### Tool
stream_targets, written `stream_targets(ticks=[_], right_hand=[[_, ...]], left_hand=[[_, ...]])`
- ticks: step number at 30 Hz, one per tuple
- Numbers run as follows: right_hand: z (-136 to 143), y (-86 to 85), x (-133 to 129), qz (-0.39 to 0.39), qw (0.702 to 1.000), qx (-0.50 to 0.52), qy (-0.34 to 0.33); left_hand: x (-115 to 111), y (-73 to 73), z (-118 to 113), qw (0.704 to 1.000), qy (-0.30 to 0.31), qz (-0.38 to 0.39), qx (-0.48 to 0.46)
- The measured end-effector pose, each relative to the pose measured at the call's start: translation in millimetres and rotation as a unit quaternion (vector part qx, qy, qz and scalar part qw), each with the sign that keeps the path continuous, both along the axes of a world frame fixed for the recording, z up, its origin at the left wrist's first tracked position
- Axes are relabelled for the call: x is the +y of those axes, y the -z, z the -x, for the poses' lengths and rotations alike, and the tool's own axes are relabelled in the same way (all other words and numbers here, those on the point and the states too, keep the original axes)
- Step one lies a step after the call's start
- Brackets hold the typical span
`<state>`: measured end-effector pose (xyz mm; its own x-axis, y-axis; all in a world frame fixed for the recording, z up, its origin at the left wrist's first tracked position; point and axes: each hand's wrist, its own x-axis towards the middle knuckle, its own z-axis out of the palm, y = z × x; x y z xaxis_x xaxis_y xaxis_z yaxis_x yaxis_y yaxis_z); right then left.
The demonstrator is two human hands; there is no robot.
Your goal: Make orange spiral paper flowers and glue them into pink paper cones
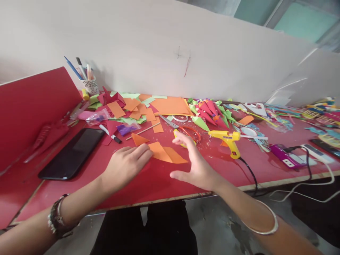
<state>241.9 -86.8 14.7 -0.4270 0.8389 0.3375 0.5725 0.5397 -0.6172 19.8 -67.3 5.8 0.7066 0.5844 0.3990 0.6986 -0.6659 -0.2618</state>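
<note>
We see the left hand [127, 163], fingers curled, at the left edge of a creased orange paper [161, 153] lying on the red tabletop [148, 187] between both hands; whether it pinches or merely presses, we cannot tell. The right hand [183, 157] is spread wide, holding nothing, with scissors [174, 124] beyond and a yellow glue gun [230, 139] to its right.

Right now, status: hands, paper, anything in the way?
Left hand at edge of orange paper. Right hand open, empty. Scissors just beyond it; glue gun farther right.
</note>
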Motion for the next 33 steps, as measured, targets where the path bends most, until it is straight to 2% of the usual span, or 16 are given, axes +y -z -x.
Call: stream_targets(ticks=[3, 6, 9, 12, 16, 19, 24, 26, 33], right_hand=[[-13.3, 3.7, 7.5, -0.103, 0.988, -0.108, -0.045], [-17.3, 11.2, 8.3, -0.226, 0.942, -0.230, -0.092], [-14.5, 22.1, 4.2, -0.297, 0.906, -0.277, -0.119], [-8.7, 34.1, 0.1, -0.322, 0.892, -0.294, -0.123], [-1.4, 41.2, -3.8, -0.270, 0.891, -0.342, -0.129], [-1.6, 38.5, -4.8, -0.200, 0.908, -0.342, -0.133], [-11.3, 39.8, 1.1, -0.108, 0.959, -0.217, -0.150], [-13.2, 43.2, 4.6, -0.081, 0.972, -0.165, -0.143], [-5.6, 42.9, 14.0, 0.033, 0.994, -0.065, -0.084]], left_hand=[[1.9, 3.4, 8.1, 0.995, 0.034, 0.031, -0.092], [4.3, 8.3, 9.6, 0.977, 0.080, 0.121, -0.158], [8.8, 12.8, 6.6, 0.963, 0.135, 0.187, -0.139], [9.4, 13.7, 2.9, 0.968, 0.127, 0.203, -0.075], [-3.0, 12.0, -0.2, 0.963, 0.143, 0.229, -0.003], [-15.0, 14.3, -0.1, 0.959, 0.143, 0.244, 0.017], [-22.9, 23.4, 0.7, 0.958, 0.051, 0.279, -0.038], [-21.5, 26.4, -0.9, 0.958, 0.032, 0.280, -0.060], [-11.7, 31.4, -9.2, 0.950, -0.038, 0.287, -0.114]])
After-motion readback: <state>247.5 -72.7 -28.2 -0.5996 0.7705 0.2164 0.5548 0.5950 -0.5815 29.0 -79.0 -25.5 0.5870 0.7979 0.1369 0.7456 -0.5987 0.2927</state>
